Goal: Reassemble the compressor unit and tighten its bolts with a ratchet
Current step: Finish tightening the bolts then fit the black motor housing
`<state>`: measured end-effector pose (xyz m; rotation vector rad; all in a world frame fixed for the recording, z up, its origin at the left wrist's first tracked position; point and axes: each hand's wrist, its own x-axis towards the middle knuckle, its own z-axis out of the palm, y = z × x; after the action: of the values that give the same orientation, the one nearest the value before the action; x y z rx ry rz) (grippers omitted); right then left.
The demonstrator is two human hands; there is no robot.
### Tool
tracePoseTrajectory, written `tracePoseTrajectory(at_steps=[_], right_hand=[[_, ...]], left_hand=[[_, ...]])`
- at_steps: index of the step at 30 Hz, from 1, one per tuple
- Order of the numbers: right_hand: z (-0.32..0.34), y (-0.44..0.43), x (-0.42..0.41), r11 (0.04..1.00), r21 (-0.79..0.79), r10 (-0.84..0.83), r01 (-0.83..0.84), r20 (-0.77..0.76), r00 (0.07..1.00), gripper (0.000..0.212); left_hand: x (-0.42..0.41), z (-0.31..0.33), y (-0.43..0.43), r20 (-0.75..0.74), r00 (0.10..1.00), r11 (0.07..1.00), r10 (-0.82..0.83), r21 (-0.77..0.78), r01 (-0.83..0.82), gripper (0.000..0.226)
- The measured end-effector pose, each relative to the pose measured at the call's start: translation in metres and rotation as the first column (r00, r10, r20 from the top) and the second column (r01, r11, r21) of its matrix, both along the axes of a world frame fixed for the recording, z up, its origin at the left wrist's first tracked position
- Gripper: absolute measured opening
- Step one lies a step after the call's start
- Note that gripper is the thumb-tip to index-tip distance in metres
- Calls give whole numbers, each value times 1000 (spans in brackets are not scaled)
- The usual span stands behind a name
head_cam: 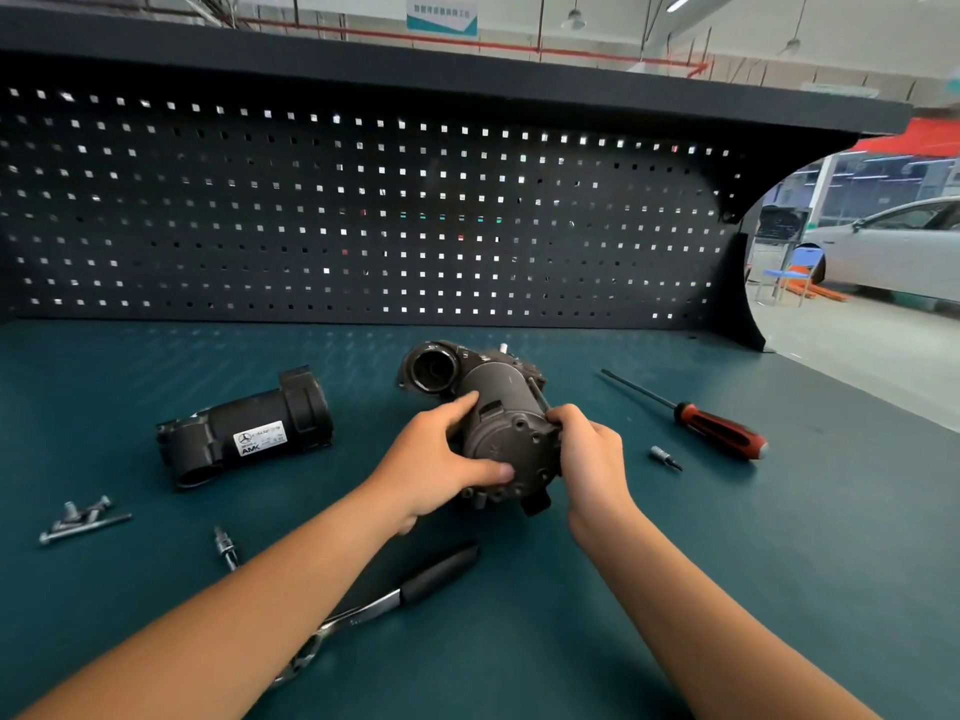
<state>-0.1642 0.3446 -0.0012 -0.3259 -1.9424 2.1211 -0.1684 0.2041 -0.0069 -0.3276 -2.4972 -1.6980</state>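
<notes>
While the compressor unit (498, 433) lies at the middle of the tabletop (779, 537), the left hand (436, 465) curls its grip around the housing and the right hand (592, 454) pinches a long bolt (537, 396) beside the end cap. A ratchet (436, 571) lies nearer, partly under the left forearm.

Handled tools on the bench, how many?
2: chrome ratchet with black handle, front centre; red-and-black screwdriver, far right. More may be hidden.

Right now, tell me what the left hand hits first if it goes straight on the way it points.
The compressor: the left hand grips its grey body, fingers pointing right and away. Beyond it the right hand seems next, though depth is unclear.
</notes>
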Motion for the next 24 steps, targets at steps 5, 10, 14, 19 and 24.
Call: tracePoseTrajectory(at_steps=[5, 10, 14, 19, 24], right_hand=[[-1, 0, 3, 995, -98, 26, -22, 35, 999, 16], [0, 4, -3, 962, 270, 43, -49, 29, 999, 25], [-10, 1, -5, 960, 273, 52, -55, 17, 998, 17], [-15, 4, -5, 851, 522, -4, -55, 111, 994, 44], [-11, -3, -7, 847, 526, 111, -74, -39, 993, 56]], left_hand=[[-3, 15, -3, -159, 987, 995, 15, -93, -30, 73], [0, 12, -7, -162, 986, 993, 29, -109, -47, 69], [-1, 18, -12, -174, 985, 985, -6, -168, -24, 66], [0, 23, -10, -227, 972, 945, -64, -327, -14, 62], [5, 22, 3, -282, 956, 905, -81, -423, -48, 52]])
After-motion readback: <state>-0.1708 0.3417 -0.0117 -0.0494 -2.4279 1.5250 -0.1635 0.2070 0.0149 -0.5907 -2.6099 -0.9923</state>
